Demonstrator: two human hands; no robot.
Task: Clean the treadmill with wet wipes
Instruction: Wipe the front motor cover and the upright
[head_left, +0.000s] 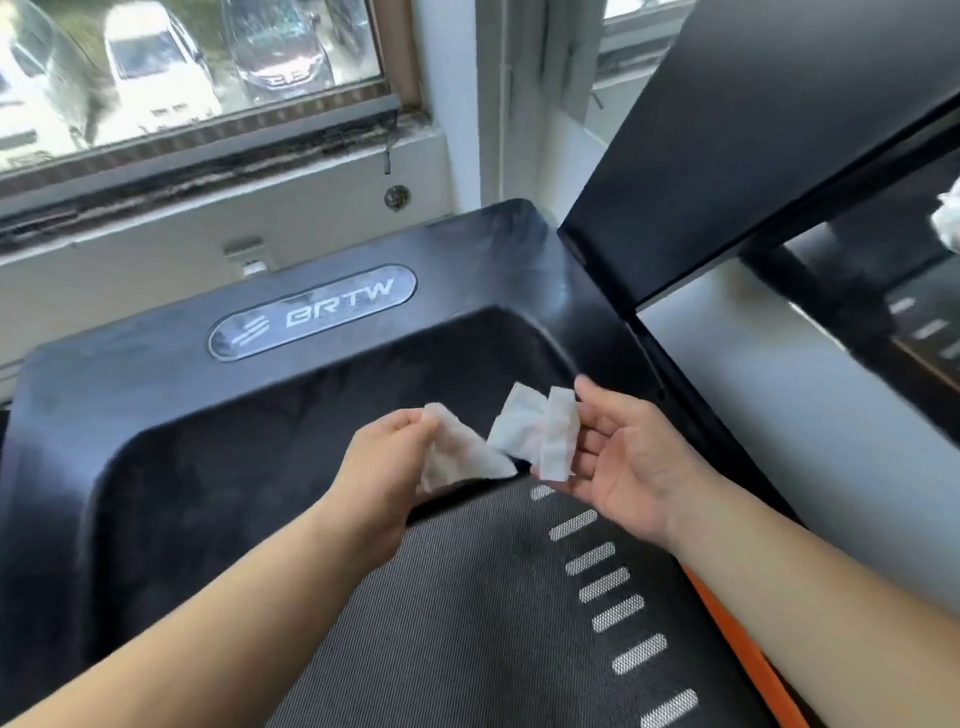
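Observation:
A white wet wipe (511, 439) hangs stretched between my two hands above the front of the treadmill. My left hand (387, 467) pinches its crumpled left end. My right hand (623, 457) holds the folded right end between thumb and fingers, palm turned up. Below lies the black treadmill motor cover (171, 395) with a BRTW badge (311, 318). The grey running belt (467, 613) with a row of white dashes runs toward me under my forearms.
The black upright and console (753, 130) rise at the right, with a white crumpled thing (948, 218) at the frame's right edge. A window (182, 67) and its sill stand just beyond the cover. An orange side strip (748, 654) borders the belt.

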